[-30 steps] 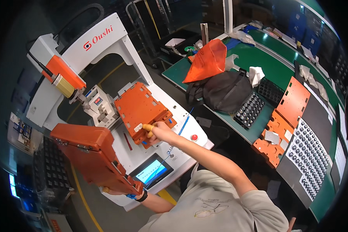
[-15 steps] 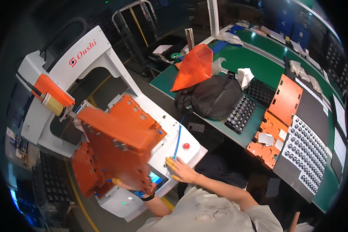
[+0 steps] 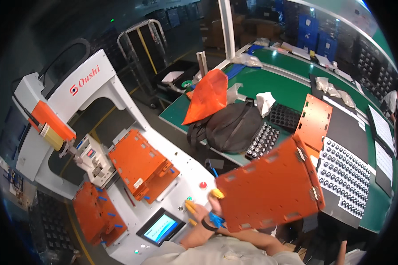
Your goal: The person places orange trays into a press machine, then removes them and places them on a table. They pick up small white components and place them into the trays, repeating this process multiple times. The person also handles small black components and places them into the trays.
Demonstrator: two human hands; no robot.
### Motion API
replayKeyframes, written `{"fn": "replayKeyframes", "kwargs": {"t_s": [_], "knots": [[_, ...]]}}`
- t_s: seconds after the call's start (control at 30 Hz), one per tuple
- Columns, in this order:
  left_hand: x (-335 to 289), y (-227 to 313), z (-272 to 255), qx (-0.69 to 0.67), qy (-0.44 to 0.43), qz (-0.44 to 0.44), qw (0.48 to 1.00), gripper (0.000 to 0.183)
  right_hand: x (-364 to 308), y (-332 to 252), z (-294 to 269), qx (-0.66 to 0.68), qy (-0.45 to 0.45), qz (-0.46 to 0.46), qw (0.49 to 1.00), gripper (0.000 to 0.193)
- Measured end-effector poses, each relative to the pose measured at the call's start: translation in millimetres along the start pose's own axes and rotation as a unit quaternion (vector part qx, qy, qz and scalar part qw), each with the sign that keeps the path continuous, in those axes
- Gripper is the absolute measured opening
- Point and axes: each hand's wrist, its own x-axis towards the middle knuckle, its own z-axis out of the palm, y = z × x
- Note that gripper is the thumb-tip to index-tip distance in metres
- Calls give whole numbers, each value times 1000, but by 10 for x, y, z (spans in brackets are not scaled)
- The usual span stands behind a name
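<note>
An orange rectangular plate (image 3: 265, 190) with slotted edges is raised and tilted in front of me. My left hand (image 3: 215, 204), with yellow finger covers and a black band and blue strap at the wrist, grips its left edge. Partly behind that wrist, my right hand (image 3: 199, 213) reaches over the white machine's panel, fingers stretched out by a green-lit button (image 3: 189, 199); whether they press it cannot be told. Another orange plate (image 3: 141, 161) sits on the machine bed, and an orange fixture with blue pegs (image 3: 99, 212) is to its left.
A white gantry machine (image 3: 119, 90) with a tool head (image 3: 53, 136), a red button (image 3: 203, 185) and a screen (image 3: 161, 227) stands left. On the green bench (image 3: 269, 79) lie a black bag (image 3: 234, 128), an orange bag (image 3: 206, 97), trays of small round parts (image 3: 263, 140) and an upright orange plate (image 3: 314, 119).
The held plate has swung from over the machine's left side to the right, with my left hand on it. It uncovers the machine bed and screen. My right hand stays by the panel buttons.
</note>
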Motion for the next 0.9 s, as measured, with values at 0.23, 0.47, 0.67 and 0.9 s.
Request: {"fn": "replayKeyframes", "kwargs": {"t_s": [0.23,0.47,0.67,0.9], "knots": [[330,-1316,31,-33,80,-320,943,63,26,106,107,77,74,2,994,58],[-114,-2527,-9,-147,36,-501,852,42,-1,165,53,94,131,4,987,56],[-306,-2850,-6,-144,50,-592,791,39,100,290,420,45,71,35,996,55],[-106,-2907,269,-51,137,-636,758,58,22,757,268,92,162,43,982,55]]}}
